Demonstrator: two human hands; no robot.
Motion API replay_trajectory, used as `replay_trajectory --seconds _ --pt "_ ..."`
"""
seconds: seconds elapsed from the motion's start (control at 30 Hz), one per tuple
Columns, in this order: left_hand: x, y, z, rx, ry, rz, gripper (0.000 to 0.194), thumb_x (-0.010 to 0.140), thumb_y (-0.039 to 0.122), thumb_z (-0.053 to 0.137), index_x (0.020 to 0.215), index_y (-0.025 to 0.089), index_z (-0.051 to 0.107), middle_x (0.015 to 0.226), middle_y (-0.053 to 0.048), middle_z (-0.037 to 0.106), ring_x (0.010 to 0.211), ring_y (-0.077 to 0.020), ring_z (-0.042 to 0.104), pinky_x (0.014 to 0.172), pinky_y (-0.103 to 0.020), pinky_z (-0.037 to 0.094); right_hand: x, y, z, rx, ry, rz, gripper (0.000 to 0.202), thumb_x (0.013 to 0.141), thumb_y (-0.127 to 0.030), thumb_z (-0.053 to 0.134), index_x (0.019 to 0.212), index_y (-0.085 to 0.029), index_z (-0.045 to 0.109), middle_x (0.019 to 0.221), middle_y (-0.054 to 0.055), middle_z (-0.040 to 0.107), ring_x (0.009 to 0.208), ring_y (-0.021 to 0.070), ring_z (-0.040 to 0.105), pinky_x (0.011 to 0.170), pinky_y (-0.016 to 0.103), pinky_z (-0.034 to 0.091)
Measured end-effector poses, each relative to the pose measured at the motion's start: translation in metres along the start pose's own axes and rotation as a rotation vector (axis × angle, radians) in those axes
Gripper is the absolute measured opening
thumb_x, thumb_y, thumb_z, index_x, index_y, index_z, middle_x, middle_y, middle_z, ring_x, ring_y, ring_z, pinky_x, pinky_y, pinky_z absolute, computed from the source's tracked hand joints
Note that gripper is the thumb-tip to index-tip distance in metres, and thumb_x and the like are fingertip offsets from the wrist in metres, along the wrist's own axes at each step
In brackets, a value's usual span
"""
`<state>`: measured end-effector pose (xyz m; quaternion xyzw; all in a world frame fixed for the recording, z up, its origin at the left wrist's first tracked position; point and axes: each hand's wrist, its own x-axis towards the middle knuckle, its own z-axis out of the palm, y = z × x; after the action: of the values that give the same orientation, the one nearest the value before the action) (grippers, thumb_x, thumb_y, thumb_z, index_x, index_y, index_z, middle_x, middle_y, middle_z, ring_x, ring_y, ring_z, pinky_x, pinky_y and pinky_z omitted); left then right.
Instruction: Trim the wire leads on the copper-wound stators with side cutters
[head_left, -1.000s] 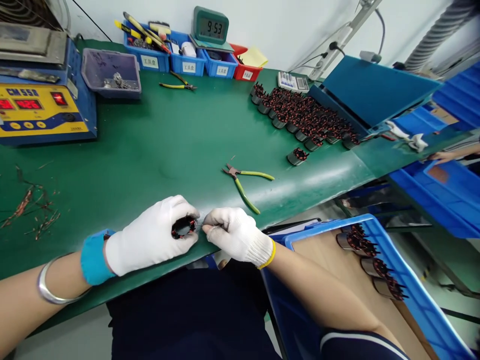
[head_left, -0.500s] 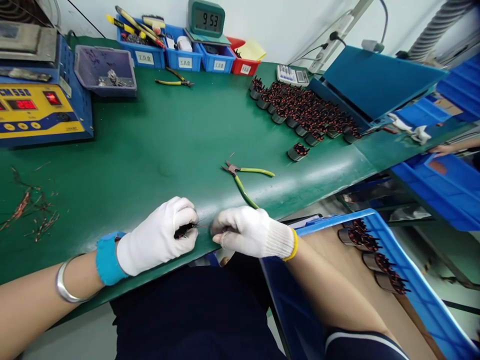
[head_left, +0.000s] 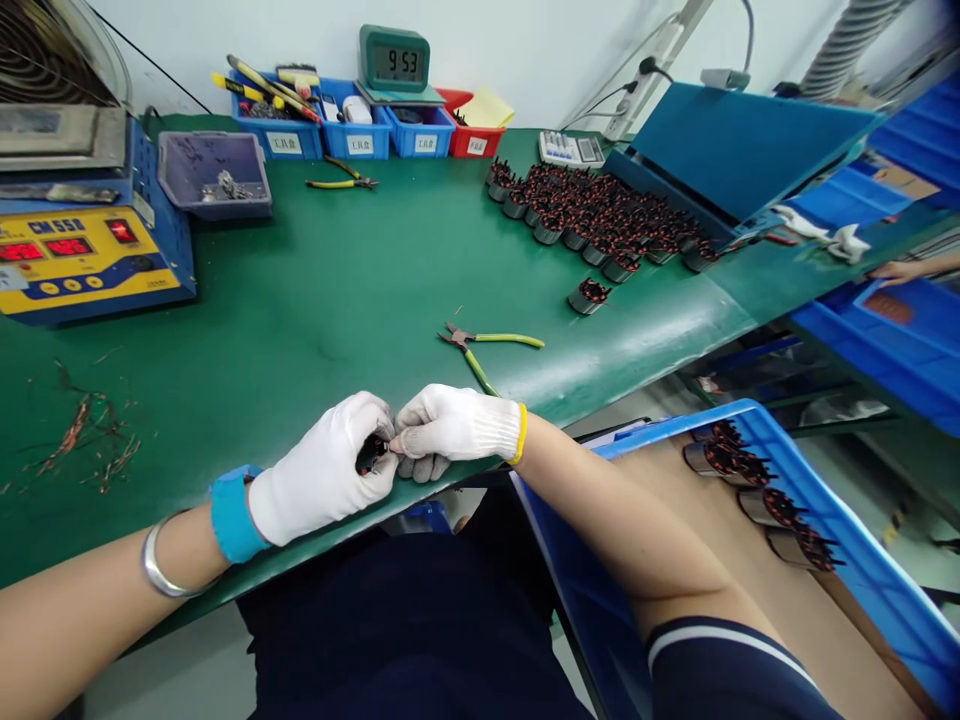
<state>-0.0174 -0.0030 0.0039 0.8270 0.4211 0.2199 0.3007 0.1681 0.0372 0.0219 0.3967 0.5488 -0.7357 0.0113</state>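
My left hand (head_left: 326, 475), in a white glove with a blue cuff, is curled around a small copper-wound motor stator (head_left: 370, 455) near the table's front edge. Most of that stator is hidden by the glove. My right hand (head_left: 450, 425), in a white glove with a yellow-edged cuff, has thumb and forefinger pinched against the stator's open end. What lies in the pinch is too small to make out. Just beyond the right hand, diagonal cutters (head_left: 469, 345) with green handles rest on the table with their jaws apart.
Many wound stators (head_left: 577, 205) stand in rows at the back right, with one stator (head_left: 589, 296) apart in front. A blue crate (head_left: 757, 415) at right holds several more. Wire scraps (head_left: 82, 430) lie left, below a soldering station (head_left: 90, 255). Another person's hand (head_left: 896, 272) shows far right.
My right hand has moved left and closed in on the stator, where a gap with thin wire strands showed before. My left hand still holds the stator. The whole view has shifted slightly.
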Motion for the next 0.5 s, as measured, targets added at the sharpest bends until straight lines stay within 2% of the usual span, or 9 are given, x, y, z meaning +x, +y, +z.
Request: replay_trajectory --seconds 0.13,0.2,0.27,0.3,0.37,0.4,0.43,0.47,0.5 --pt "-0.005 -0.002 -0.008 -0.118 0.026 -0.100 0.056 0.069 0.028 0.063 0.118 0.016 0.040 0.133 -0.016 0.042 0.118 -0.0272 0.049 0.096 -0.042 0.046 -0.005 0.005 0.011 -0.193 0.214 -0.080 0.014 0.078 -0.027 0.055 0.071 -0.017 0.062 0.059 -0.001 0.064 0.052 0.0088 0.059 0.051 0.017 0.044" --pt "-0.005 -0.011 -0.016 -0.300 0.028 -0.176 0.062 0.074 0.033 0.059 0.128 0.017 0.034 0.135 -0.016 0.042 0.115 -0.0258 0.052 0.090 -0.040 0.050 -0.007 0.009 0.014 -0.236 0.302 -0.141 0.015 0.077 -0.028 0.054 0.073 -0.017 0.063 0.063 -0.001 0.064 0.055 0.0087 0.058 0.051 0.017 0.042" --pt "-0.002 -0.021 -0.025 -0.500 0.065 -0.282 0.048 0.084 0.040 0.049 0.126 0.018 0.039 0.126 -0.014 0.052 0.095 -0.0207 0.060 0.073 -0.034 0.053 -0.010 0.012 0.013 -0.247 0.365 -0.187 0.015 0.077 -0.027 0.053 0.074 -0.017 0.064 0.064 -0.001 0.063 0.057 0.0090 0.056 0.052 0.018 0.040" --pt "-0.001 -0.024 -0.029 -0.585 0.036 -0.352 0.044 0.087 0.045 0.044 0.122 0.018 0.043 0.118 -0.013 0.058 0.080 -0.0178 0.062 0.061 -0.030 0.051 -0.012 0.013 0.013 -0.254 0.390 -0.208 0.016 0.077 -0.028 0.052 0.073 -0.016 0.064 0.064 -0.001 0.062 0.058 0.0093 0.055 0.053 0.018 0.039" --pt "-0.001 -0.020 -0.035 -0.736 -0.162 -0.509 0.046 0.089 0.054 0.038 0.114 0.017 0.050 0.093 -0.010 0.066 0.051 -0.0119 0.054 0.040 -0.024 0.038 -0.017 0.012 0.015 -0.259 0.427 -0.250 0.020 0.078 -0.031 0.051 0.069 -0.017 0.061 0.061 -0.001 0.059 0.056 0.0098 0.052 0.052 0.021 0.039" --pt "-0.003 -0.013 -0.035 -0.817 -0.318 -0.582 0.050 0.087 0.058 0.040 0.112 0.016 0.052 0.079 -0.007 0.065 0.041 -0.0102 0.048 0.034 -0.022 0.030 -0.021 0.011 0.017 -0.251 0.429 -0.265 0.023 0.079 -0.035 0.051 0.066 -0.017 0.059 0.059 -0.001 0.056 0.053 0.0102 0.050 0.051 0.022 0.039" --pt "-0.005 -0.004 -0.034 -0.902 -0.385 -0.612 0.051 0.085 0.058 0.045 0.111 0.016 0.052 0.072 -0.005 0.063 0.038 -0.0098 0.046 0.032 -0.021 0.026 -0.024 0.009 0.019 -0.229 0.439 -0.275 0.027 0.080 -0.039 0.051 0.063 -0.018 0.055 0.057 -0.001 0.053 0.051 0.0104 0.048 0.050 0.024 0.038" --pt "-0.007 0.005 -0.031 -0.968 -0.380 -0.600 0.053 0.079 0.058 0.054 0.112 0.016 0.051 0.063 -0.002 0.060 0.037 -0.0101 0.046 0.032 -0.020 0.028 -0.027 0.007 0.020 -0.200 0.425 -0.269 0.033 0.080 -0.045 0.051 0.059 -0.019 0.051 0.055 0.000 0.050 0.049 0.0110 0.048 0.049 0.025 0.039" --pt "-0.006 0.012 -0.027 -1.029 -0.305 -0.556 0.060 0.072 0.057 0.063 0.114 0.017 0.050 0.066 -0.001 0.060 0.042 -0.0114 0.050 0.037 -0.022 0.037 -0.030 0.004 0.021 -0.171 0.405 -0.236 0.038 0.080 -0.052 0.050 0.058 -0.021 0.050 0.055 0.001 0.049 0.049 0.0122 0.050 0.048 0.028 0.040"
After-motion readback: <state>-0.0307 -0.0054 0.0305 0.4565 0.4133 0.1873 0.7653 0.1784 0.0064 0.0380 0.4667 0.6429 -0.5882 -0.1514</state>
